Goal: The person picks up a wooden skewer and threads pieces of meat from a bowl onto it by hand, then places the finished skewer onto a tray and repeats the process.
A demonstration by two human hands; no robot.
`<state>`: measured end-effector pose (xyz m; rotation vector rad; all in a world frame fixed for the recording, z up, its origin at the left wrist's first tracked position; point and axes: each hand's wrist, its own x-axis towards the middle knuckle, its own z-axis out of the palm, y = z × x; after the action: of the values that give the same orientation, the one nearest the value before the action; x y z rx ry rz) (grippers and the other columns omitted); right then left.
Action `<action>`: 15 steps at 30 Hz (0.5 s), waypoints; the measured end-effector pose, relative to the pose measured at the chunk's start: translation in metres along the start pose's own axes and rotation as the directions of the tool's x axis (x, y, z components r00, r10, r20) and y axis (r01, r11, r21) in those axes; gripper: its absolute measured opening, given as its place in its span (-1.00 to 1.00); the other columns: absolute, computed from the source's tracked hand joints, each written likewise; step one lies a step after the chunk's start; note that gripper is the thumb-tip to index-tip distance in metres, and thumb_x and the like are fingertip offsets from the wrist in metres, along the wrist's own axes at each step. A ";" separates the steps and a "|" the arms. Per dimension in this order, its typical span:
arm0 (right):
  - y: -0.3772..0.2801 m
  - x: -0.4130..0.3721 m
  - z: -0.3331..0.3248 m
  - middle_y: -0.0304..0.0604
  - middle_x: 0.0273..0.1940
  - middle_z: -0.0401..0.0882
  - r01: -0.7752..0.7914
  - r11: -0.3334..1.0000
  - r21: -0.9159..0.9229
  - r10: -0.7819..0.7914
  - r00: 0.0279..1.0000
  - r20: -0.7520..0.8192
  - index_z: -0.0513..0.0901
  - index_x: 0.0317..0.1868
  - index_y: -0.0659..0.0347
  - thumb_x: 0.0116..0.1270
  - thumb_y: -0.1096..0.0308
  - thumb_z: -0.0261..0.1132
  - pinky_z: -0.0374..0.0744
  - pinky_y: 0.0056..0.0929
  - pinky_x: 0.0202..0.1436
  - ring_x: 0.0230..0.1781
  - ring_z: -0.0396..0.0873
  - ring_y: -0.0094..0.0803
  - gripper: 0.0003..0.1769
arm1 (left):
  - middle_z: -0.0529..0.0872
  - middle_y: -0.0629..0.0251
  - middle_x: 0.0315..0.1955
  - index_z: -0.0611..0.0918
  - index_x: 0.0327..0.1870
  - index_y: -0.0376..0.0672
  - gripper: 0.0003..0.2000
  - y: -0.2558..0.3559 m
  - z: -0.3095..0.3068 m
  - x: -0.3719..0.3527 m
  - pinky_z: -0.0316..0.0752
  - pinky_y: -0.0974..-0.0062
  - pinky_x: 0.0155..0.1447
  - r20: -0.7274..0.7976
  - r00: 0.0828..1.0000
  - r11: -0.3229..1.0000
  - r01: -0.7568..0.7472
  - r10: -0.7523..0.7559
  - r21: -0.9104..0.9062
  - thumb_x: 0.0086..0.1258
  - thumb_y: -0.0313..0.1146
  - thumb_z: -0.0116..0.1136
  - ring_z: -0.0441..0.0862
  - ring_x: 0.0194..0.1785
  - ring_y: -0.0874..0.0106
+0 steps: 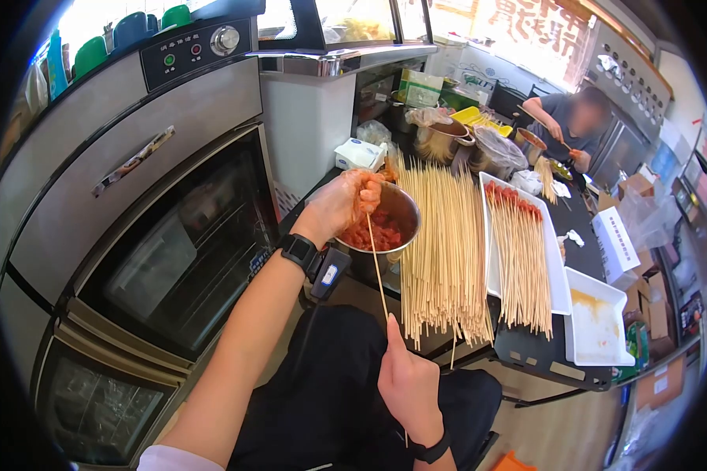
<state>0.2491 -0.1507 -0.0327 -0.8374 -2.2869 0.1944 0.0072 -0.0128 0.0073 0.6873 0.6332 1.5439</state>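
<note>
Bright light comes through the window at the far end of the room, and a dark counter (581, 259) runs away from me, with a steel cabinet (110, 118) on my left. Over the metal pot (406, 213) at the near corner, my left hand (344, 206) has its fingers curled tight around the upper end of a thin wooden stick (377, 263); whether meat is on that end I cannot tell, as my fist hides it. The stick slants down towards my lap, where the fingers of my right hand (410, 388) are closed on its lower part, thumb laid along it. Chunks of raw red meat (381, 234) lie in the pot. Just to its right is a thick spread of bare sticks (444, 243), and beside that a long white tray (558, 290) holds loaded skewers (522, 275), their red meat at the far end. A smaller white tray (585, 349) with yellowish liquid in it sits at the right edge. Behind my pot is a white packet (360, 155); farther off, a co-worker (573, 118) in dark clothing holds a stick too, near another pot (531, 140)
</note>
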 end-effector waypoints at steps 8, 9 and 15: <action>-0.001 -0.001 0.002 -0.26 -0.77 0.26 0.002 0.998 -0.059 -0.002 1.000 -0.005 0.38 0.15 0.40 -0.01 0.59 0.17 0.31 -0.44 -0.75 -0.85 0.29 -0.40 -0.40 | 0.27 0.51 -0.62 0.44 -0.32 -0.22 -0.83 -0.004 -0.005 0.006 0.09 0.77 -0.60 -0.057 0.998 0.996 0.044 -0.039 0.081 0.42 -0.42 -0.26 0.17 -0.61 0.68; -0.001 -0.001 0.003 -0.27 -0.78 0.24 0.009 0.996 -0.090 -0.009 1.000 0.000 0.38 0.15 0.41 -0.01 0.58 0.17 0.30 -0.45 -0.75 -0.85 0.28 -0.41 -0.41 | 0.27 0.51 -0.62 0.44 -0.32 -0.22 -0.83 -0.004 -0.005 0.007 0.09 0.77 -0.60 -0.057 0.998 0.996 0.043 -0.038 0.081 0.42 -0.42 -0.26 0.17 -0.61 0.68; -0.002 -0.002 0.010 -0.29 -0.78 0.21 0.028 0.990 -0.135 -0.030 0.999 -0.011 0.37 0.14 0.46 -0.02 0.58 0.17 0.28 -0.46 -0.76 -0.86 0.26 -0.44 -0.40 | 0.28 0.51 -0.62 0.44 -0.31 -0.24 -0.80 -0.004 -0.002 0.007 0.09 0.76 -0.61 -0.105 0.993 0.992 0.073 -0.062 0.101 0.43 -0.41 -0.29 0.17 -0.62 0.68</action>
<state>0.2428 -0.1527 -0.0404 -0.8699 -2.3188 0.0208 0.0085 -0.0054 0.0032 0.6618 0.8105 1.4982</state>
